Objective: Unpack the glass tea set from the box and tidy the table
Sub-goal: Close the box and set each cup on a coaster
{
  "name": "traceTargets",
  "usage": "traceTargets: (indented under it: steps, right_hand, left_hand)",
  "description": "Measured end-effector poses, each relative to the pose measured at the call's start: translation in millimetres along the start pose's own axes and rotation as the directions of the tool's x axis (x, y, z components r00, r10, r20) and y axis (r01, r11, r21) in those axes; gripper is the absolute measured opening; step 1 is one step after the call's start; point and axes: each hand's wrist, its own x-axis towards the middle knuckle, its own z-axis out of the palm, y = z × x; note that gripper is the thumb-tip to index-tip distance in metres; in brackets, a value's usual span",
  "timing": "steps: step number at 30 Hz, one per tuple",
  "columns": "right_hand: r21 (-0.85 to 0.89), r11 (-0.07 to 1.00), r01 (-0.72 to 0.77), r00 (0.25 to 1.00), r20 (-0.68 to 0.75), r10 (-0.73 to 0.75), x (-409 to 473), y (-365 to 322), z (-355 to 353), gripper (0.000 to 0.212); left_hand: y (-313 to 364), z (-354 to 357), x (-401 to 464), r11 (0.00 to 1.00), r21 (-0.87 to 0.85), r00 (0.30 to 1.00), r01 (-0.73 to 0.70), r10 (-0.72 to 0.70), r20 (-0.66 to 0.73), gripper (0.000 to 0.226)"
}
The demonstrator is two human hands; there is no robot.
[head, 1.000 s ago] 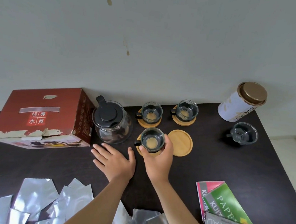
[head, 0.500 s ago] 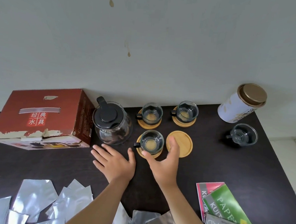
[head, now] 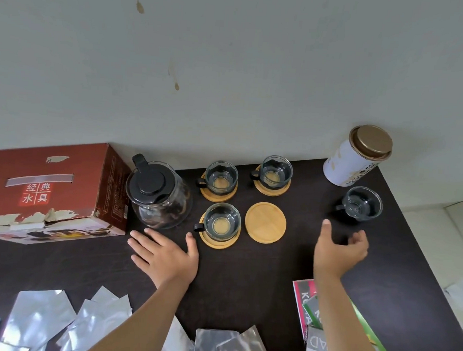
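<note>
A glass teapot (head: 160,195) with a black lid stands beside the red box (head: 50,191). Three glass cups sit on bamboo coasters: two at the back (head: 221,178) (head: 275,172) and one in front (head: 222,223). A bare bamboo coaster (head: 265,222) lies right of the front cup. A fourth glass cup (head: 361,203) stands alone on the dark table (head: 245,284), near the right edge. My left hand (head: 166,255) lies flat and open on the table below the teapot. My right hand (head: 338,249) hovers open, just below and left of the lone cup, not touching it.
A white tin with a gold lid (head: 357,157) stands at the back right corner. Several silver foil pouches (head: 53,319) lie along the front edge. Coloured paper packs (head: 309,307) lie at the front right. The table's right edge (head: 436,269) is close to the lone cup.
My right hand let go of the front cup on its coaster and moved right across the bare coaster toward the lone cup. My left hand stayed in place.
</note>
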Motion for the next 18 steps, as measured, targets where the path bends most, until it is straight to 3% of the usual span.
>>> traceTargets:
  steps: [11, 18]
  right_hand:
    - [0.156, 0.988, -0.021, 1.000, 0.014, 0.019, 70.6, -14.3, 20.7, 0.106]
    - [0.188, 0.982, 0.010, 0.999, -0.040, -0.002, 55.7, -24.2, 19.7, 0.085]
  left_hand:
    - [1.2, -0.2, -0.1, 1.000, 0.000, 1.000, -0.001, 0.001, 0.006, 0.099]
    - [1.7, 0.4, 0.0, 1.000, -0.005, 1.000, -0.007, 0.007, 0.000, 0.098]
